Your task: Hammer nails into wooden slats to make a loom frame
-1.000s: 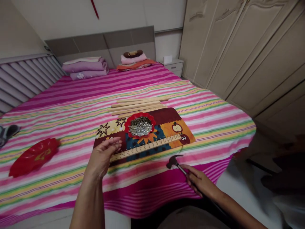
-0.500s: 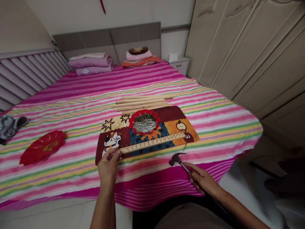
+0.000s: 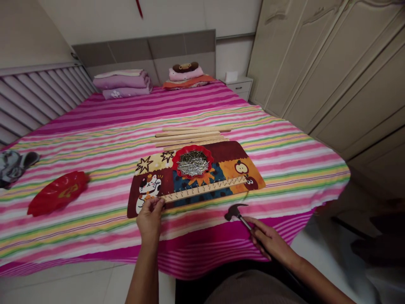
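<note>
My left hand (image 3: 150,217) is closed at the left end of a thin wooden strip (image 3: 193,192), thumb and fingers pinched on that end and covering it. Thin nails stand up along the strip in a row, several of them leaning. Whether a nail is also between those fingers is hidden. The strip lies across a patterned mat (image 3: 232,152) with a cat and apple print. My right hand (image 3: 268,238) grips a claw hammer (image 3: 236,212) by its handle, head held low near the bed's front edge. Behind the strip, a red scalloped bowl (image 3: 174,159) holds loose nails (image 3: 193,164).
Several bare wooden strips (image 3: 191,136) lie behind the mat on the striped bedspread (image 3: 284,156). A red plastic dish (image 3: 58,193) and a grey bundle (image 3: 14,166) are at left. Folded bedding (image 3: 123,83) sits by the headboard; wardrobes (image 3: 303,59) stand at right.
My left hand has come down and right from above the strip onto its left end, uncovering the cat print. My right hand keeps the hammer in about the same place. The view has shifted slightly.
</note>
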### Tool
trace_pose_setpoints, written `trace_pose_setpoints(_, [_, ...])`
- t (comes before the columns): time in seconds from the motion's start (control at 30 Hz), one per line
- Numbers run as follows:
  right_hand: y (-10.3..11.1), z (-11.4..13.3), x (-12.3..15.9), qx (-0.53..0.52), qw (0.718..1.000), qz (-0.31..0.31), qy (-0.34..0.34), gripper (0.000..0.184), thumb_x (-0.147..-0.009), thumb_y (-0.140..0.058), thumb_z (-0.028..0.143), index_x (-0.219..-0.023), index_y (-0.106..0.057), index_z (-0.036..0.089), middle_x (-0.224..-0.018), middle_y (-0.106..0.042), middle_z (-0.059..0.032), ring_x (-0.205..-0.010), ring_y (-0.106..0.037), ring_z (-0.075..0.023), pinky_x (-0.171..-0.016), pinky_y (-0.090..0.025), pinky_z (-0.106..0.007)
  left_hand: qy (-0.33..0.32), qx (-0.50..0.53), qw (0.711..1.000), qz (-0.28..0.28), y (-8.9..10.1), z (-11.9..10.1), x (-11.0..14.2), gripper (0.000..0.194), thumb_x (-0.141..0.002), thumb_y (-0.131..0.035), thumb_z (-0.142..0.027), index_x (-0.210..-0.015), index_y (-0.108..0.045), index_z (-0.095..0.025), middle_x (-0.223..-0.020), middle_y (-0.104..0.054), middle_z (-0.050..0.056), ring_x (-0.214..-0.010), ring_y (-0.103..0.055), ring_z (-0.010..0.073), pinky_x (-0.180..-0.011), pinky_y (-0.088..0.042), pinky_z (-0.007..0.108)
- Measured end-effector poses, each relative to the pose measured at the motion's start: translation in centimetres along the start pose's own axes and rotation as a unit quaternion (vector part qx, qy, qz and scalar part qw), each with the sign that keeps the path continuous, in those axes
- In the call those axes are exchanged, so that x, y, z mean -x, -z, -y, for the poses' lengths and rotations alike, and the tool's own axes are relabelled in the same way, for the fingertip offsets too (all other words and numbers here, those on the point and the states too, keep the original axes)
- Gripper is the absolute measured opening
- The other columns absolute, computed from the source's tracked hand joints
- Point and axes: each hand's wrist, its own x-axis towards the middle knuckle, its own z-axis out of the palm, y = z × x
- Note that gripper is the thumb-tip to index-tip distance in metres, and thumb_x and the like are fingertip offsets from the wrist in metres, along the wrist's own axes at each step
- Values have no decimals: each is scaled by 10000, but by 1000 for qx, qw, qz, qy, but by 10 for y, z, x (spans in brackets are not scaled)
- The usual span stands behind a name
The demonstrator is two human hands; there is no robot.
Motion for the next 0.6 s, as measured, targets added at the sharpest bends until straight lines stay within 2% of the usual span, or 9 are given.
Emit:
trace_pose_setpoints(0.2, [0,1,1,8,1000,-3,7,674,-752,-501,441,-1355,-447,145,-533,-510,85,-284,-340,-48,-277,-241,-161,12,0,1000,-13,-3,0,3,366,-536,-694,-474,-757,-651,-186,-653,-639,-13,-602,-575,135,-616,-487,272])
trace_pose_setpoints(0.4, [-4,3,6,23,1000,3,20,662,-781,-491,445,-1365,-449,136,-508,-465,90,-296,-320,-54,-293,-225,-166,-29,-73,997,-18,-3,3,7,280,-612,-637,-463,-755,-664,-224,-706,-679,-15,-682,-608,154,-682,-476,269])
trace_pose_setpoints(0.5, [-14,20,14,53,997,44,47,637,-812,-480,449,-1370,-456,143,-527,-448,80,-324,-321,-62,-307,-236,-176,-56,-103,993,-22,-4,1,9,240,-631,-621,-444,-743,-668,-237,-743,-699,-9,-722,-621,166,-703,-482,269])
trace_pose_setpoints(0.6, [-33,53,21,103,981,101,129,518,-865,-462,391,-1336,-511,182,-601,-486,51,-388,-361,-68,-361,-287,-188,-84,-114,990,-22,-5,2,12,224,-654,-599,-436,-730,-666,-237,-768,-706,6,-741,-628,177,-714,-483,274])
